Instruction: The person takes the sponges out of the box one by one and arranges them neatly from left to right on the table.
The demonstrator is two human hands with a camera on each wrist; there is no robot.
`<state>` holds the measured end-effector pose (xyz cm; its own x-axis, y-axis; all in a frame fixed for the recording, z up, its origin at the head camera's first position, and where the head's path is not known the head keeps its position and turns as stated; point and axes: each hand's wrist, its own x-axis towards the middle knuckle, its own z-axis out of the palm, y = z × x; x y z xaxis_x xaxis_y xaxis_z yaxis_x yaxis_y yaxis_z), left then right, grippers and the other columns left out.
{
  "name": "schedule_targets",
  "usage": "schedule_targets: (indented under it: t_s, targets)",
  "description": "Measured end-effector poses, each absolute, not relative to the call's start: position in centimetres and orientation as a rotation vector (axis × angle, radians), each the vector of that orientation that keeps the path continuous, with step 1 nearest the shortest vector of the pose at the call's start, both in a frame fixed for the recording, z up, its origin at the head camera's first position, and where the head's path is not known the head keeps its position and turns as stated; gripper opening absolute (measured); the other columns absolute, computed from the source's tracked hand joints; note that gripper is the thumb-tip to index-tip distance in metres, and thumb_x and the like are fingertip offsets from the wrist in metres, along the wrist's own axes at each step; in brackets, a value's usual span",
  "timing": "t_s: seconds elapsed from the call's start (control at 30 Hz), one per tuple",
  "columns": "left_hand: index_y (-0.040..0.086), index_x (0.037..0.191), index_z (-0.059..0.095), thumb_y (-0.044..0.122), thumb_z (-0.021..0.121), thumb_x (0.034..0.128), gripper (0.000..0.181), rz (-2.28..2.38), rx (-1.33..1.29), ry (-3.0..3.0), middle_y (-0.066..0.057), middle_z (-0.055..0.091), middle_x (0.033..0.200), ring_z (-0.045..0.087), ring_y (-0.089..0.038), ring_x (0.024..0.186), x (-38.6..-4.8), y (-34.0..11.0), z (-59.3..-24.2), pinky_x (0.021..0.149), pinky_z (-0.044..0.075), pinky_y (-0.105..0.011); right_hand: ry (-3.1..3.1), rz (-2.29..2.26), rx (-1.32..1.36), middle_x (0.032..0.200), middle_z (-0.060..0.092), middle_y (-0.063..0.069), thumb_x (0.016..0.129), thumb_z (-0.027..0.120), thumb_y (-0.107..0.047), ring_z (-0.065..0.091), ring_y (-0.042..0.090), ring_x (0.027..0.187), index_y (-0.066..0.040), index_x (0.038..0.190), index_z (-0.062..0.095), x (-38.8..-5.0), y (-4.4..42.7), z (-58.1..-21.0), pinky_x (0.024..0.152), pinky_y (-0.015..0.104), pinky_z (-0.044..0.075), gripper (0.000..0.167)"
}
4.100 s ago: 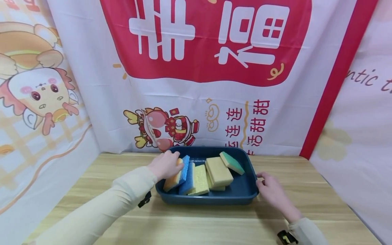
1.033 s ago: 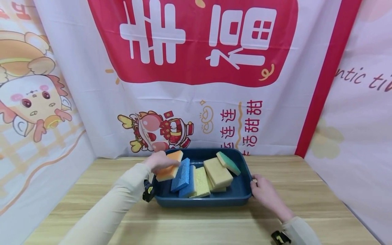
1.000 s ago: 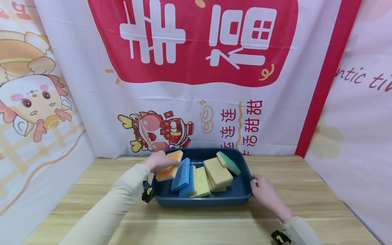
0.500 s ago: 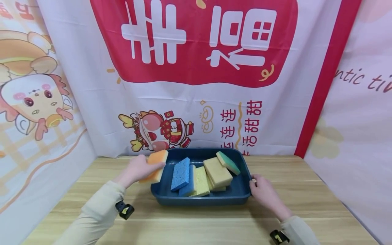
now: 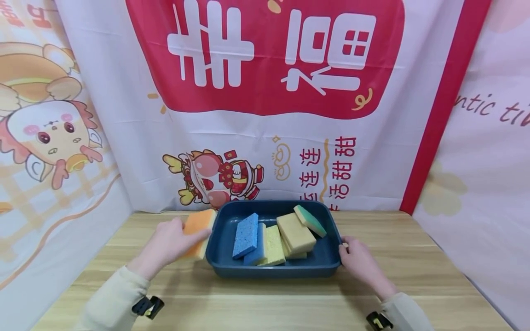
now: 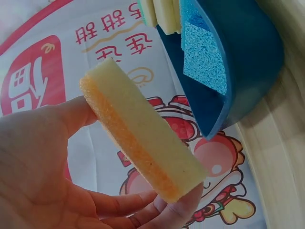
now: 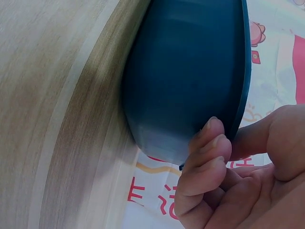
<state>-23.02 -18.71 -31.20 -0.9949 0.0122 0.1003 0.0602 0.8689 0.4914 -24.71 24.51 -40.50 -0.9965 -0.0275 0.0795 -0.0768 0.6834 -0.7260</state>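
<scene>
My left hand (image 5: pixel 169 241) pinches an orange and cream sponge (image 5: pixel 199 225) just outside the left end of a dark blue plastic bin (image 5: pixel 273 272). In the left wrist view the sponge (image 6: pixel 143 129) sits between thumb and fingers, its orange scouring side towards the palm. My right hand (image 5: pixel 362 262) grips the bin's right end; in the right wrist view the fingers (image 7: pixel 205 176) curl against the outer wall and the thumb lies at the rim. Inside the bin are a speckled blue sponge (image 5: pixel 246 235), a blue-backed one, a yellow one (image 5: pixel 273 246), stacked beige ones (image 5: pixel 296 232) and a green-backed sponge (image 5: pixel 310 220).
The bin stands on a wood-grain table (image 5: pixel 265 303) close to its back edge. Behind hangs a white and red printed cloth (image 5: pixel 265 161). Printed cloths also close off the left and right sides. Wrist cameras are strapped to both forearms.
My left hand has lifted the orange sponge out of the bin's left end and carried it left past the rim. My right hand has stayed at the bin's right end.
</scene>
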Motion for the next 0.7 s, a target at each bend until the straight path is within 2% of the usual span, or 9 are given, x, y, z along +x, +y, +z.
schedule_targets:
  t_s: [0.1,0.23,0.47,0.57,0.7]
  targets:
    - [-0.01,0.101,0.059,0.064,0.063,0.0847,0.077,-0.777,-0.051,-2.936,-0.011,0.058,0.078,0.054,-0.024,0.069,-22.2,-19.1,-31.5,0.055,0.043,-0.034,-2.825,1.214,0.092,0.094,0.064,0.017,0.101,0.047,-0.007,0.058,0.019,0.066,0.017,0.128,0.05,-24.8,24.5,-40.6,0.055,0.033,0.05,0.036]
    - [-0.008,0.098,0.06,0.063,0.065,0.084,0.073,-0.776,-0.046,-2.932,-0.009,0.056,0.074,0.053,-0.023,0.067,-21.1,-19.5,-32.0,0.053,0.042,-0.033,-2.816,1.219,0.091,0.085,0.063,0.016,0.101,0.046,-0.006,0.057,0.019,0.063,0.017,0.128,0.05,-24.7,24.6,-40.7,0.053,0.034,0.049,0.035]
    - [-0.016,0.112,0.058,0.065,0.066,0.0825,0.087,-0.76,0.009,-2.949,-0.015,0.062,0.085,0.055,-0.024,0.073,-19.5,-20.4,-32.9,0.059,0.046,-0.034,-2.833,1.211,0.092,0.089,0.062,0.017,0.101,0.046,-0.006,0.056,0.02,0.063,0.017,0.129,0.049,-24.6,24.6,-40.5,0.054,0.034,0.049,0.036]
    - [-0.014,0.109,0.061,0.062,0.07,0.081,0.082,-0.779,0.036,-2.936,-0.014,0.063,0.084,0.055,-0.024,0.072,-18.9,-21.0,-33.2,0.058,0.046,-0.034,-2.84,1.199,0.1,0.088,0.062,0.016,0.102,0.046,-0.007,0.056,0.019,0.064,0.018,0.13,0.047,-24.6,24.5,-40.4,0.054,0.034,0.049,0.037]
    - [-0.012,0.111,0.064,0.065,0.068,0.0803,0.083,-0.734,0.052,-2.939,-0.021,0.065,0.091,0.059,-0.029,0.079,-18.0,-22.2,-33.7,0.067,0.05,-0.043,-2.842,1.194,0.104,0.088,0.062,0.016,0.102,0.045,-0.007,0.056,0.019,0.065,0.018,0.13,0.047,-24.5,24.4,-40.4,0.054,0.033,0.049,0.037]
